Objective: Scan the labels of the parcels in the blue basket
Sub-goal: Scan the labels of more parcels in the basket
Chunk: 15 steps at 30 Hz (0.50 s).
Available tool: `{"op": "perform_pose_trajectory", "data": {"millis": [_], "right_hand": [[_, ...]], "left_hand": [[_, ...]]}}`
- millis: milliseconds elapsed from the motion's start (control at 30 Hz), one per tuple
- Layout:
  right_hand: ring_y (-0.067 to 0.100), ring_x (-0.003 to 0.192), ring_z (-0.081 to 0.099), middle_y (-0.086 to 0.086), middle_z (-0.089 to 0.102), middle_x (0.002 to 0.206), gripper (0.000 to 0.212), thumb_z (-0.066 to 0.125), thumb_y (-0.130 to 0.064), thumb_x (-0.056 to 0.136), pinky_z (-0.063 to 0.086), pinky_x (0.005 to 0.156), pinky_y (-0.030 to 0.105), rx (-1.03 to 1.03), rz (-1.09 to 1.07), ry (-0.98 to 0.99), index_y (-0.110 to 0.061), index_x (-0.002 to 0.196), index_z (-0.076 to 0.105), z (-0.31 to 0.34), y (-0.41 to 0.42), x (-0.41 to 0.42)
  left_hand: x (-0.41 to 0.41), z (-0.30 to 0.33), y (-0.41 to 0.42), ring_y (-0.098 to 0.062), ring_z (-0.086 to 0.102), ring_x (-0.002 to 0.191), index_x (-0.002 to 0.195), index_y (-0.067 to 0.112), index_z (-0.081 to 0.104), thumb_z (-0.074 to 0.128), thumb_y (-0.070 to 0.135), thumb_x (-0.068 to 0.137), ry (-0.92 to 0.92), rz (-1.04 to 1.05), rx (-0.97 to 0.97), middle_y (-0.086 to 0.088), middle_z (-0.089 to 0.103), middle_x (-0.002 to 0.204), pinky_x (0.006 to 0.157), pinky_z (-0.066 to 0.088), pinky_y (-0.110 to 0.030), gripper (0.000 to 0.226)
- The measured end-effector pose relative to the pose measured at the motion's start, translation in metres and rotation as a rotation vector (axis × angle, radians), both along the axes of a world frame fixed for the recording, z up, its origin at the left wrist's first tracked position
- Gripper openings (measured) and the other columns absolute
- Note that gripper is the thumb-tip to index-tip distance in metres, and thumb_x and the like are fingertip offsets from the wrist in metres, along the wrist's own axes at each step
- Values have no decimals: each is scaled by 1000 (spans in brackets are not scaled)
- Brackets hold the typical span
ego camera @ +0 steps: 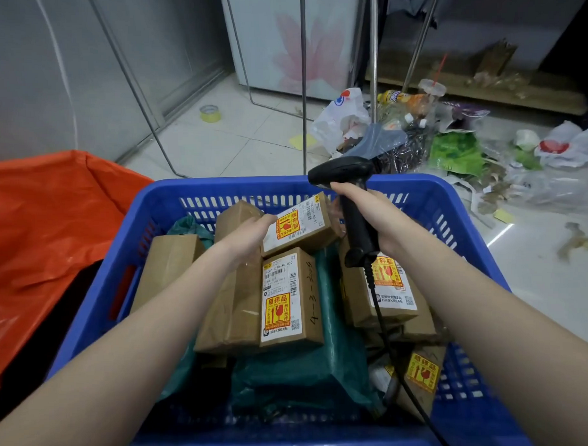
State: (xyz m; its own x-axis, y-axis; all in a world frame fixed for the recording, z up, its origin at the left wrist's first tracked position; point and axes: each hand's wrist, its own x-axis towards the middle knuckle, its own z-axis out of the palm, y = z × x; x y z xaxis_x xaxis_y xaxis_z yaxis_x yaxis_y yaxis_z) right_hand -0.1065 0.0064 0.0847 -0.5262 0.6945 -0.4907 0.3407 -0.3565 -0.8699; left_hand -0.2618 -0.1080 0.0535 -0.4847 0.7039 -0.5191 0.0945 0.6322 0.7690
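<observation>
A blue basket [158, 207] in front of me holds several brown cardboard parcels and green poly mailers [307, 365]. My left hand [250, 237] grips the left end of a small labelled parcel [306, 224] near the basket's far side, its white label and yellow fragile sticker facing up. My right hand [372, 213] is closed around the handle of a black barcode scanner [342, 171], whose head sits just above and right of that parcel. The scanner's cable runs down over the parcels. Another labelled box [288, 296] lies just below the held one, and a third [385, 289] lies under my right wrist.
An orange plastic sack [46, 218] lies left of the basket. Behind it are metal rack legs [303, 82], a yellow tape roll [210, 113] and a white cabinet. A heap of plastic bags and rubbish [433, 134] covers the tiled floor at the right.
</observation>
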Motion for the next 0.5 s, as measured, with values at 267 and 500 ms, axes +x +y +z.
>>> {"op": "perform_pose_trajectory", "data": {"millis": [267,500], "right_hand": [[28,110,58,9,65,117,46,59,-48,85,46,97,47,-3,73,-58,-16,118,59,-12,-1,-12],[30,111,57,10,63,119,40,60,-48,84,46,98,48,-1,65,-47,-17,110,61,-11,1,-8]], "left_hand": [[-5,-13,20,-9,55,77,95,15,54,42,33,96,-140,318,37,2,57,83,65,44,-23,21],[-12,-10,22,-27,53,116,132,8,46,52,44,88,-217,399,28,-11,57,122,95,42,-39,57]]}}
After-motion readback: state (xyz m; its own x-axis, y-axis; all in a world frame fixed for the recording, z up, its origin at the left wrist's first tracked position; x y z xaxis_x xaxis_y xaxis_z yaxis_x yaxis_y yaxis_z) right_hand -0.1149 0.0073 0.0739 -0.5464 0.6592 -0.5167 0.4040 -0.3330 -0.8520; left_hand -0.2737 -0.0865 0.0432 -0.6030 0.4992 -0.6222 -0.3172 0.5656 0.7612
